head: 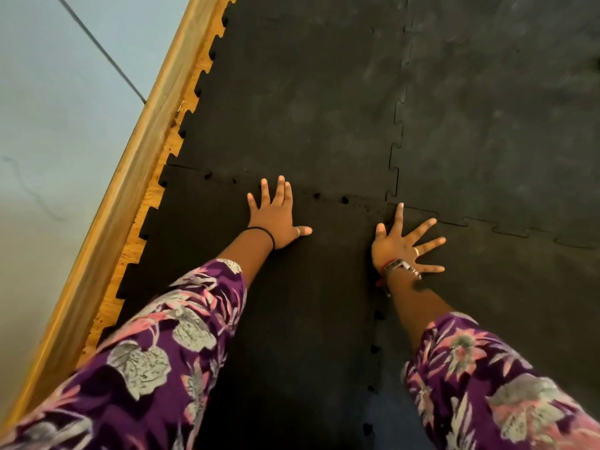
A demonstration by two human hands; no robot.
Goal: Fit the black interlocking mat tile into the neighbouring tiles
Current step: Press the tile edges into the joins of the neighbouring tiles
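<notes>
Left hand (276, 219) and right hand (404, 245) lie flat, fingers spread wide, holding nothing, on the tile (292, 303) beside its seams

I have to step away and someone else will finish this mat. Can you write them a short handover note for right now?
Left hand: flat, fingers spread, pressing the near tile beside its far seam.
Right hand: flat, spread over the right-hand seam near the corner where the tiles meet.
Done: tile laid in place against the far tile and the right tile.
Left: small gaps show at tabs along both seams; press those down until flush.
</notes>
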